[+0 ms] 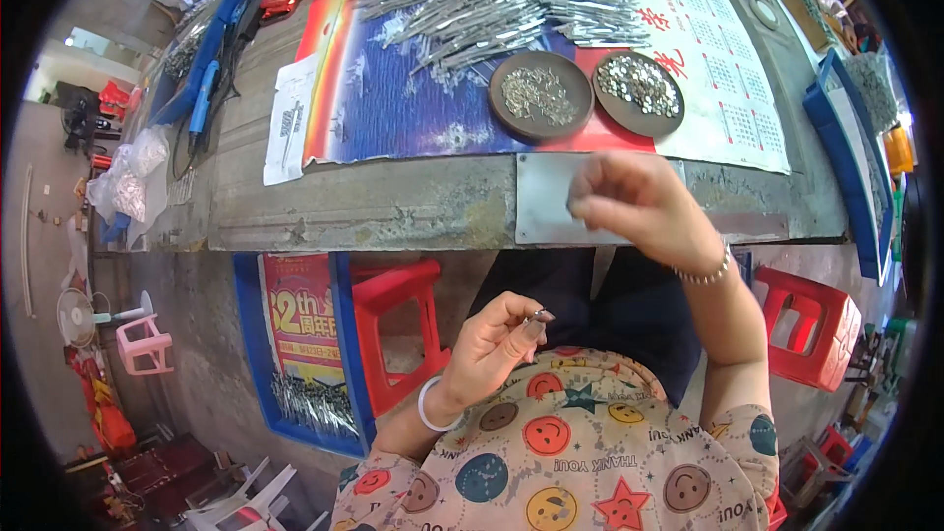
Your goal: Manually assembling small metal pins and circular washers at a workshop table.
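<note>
Near my body, my left hand (490,349) pinches a small metal piece (538,316) between thumb and forefinger. What kind of piece it is cannot be made out. My right hand (639,202), slightly blurred, hovers over a pale metal plate (546,199) at the table's front edge. Its fingers are curled together, and whatever they may hold is hidden. Just beyond it stand two shallow brown bowls. Tiny metal pins (536,96) fill part of the left bowl (500,116); small round silvery pieces (637,82) lie in the right bowl (641,128).
A large heap of thin metal strips (511,0) covers the back of a printed sheet (393,108) on the worn table (393,202). Blue trays flank the table, and another blue tray (254,334) sits lower left, beside a red stool (393,329). A second red stool (826,334) stands right.
</note>
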Demonstrator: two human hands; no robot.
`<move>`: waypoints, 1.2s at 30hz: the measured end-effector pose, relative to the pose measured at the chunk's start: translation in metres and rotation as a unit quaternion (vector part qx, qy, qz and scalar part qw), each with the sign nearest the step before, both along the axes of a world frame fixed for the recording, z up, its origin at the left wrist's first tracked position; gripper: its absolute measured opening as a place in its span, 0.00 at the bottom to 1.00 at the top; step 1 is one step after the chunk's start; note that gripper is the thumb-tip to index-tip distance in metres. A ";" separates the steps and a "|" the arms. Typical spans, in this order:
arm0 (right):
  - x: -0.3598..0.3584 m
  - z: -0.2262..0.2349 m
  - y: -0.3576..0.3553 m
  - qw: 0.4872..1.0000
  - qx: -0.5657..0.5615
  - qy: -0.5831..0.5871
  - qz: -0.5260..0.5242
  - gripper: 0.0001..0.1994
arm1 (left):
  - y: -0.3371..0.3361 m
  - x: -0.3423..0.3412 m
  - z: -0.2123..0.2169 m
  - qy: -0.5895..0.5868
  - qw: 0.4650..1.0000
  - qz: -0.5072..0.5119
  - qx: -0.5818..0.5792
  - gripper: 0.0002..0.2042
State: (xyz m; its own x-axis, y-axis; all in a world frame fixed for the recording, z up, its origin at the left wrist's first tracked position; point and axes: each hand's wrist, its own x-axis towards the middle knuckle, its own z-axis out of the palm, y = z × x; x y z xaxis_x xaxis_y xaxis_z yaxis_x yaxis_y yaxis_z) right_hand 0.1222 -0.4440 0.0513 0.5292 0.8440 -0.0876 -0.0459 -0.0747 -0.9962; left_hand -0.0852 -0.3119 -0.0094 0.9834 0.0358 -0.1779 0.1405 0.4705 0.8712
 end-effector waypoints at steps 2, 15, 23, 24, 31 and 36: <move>-0.016 -0.010 -0.016 0.994 0.053 0.094 0.018 0.06 | -0.002 0.003 0.001 0.008 1.000 -0.009 0.002 0.08; -0.067 -0.048 -0.055 0.926 0.129 0.350 -0.052 0.08 | -0.021 0.011 0.004 -0.006 0.990 -0.078 0.114 0.08; -0.077 -0.046 -0.065 0.931 0.095 0.351 -0.041 0.08 | -0.028 0.010 0.008 -0.027 0.987 -0.086 0.133 0.08; -0.078 -0.047 -0.066 0.931 0.107 0.349 -0.025 0.08 | -0.027 0.010 0.007 -0.046 0.984 -0.094 0.141 0.07; -0.080 -0.052 -0.063 0.930 0.132 0.344 0.006 0.08 | -0.028 0.018 0.014 -0.090 0.972 -0.115 0.185 0.06; -0.079 -0.053 -0.062 0.930 0.111 0.351 0.019 0.08 | -0.026 0.017 0.010 -0.093 0.969 -0.112 0.198 0.05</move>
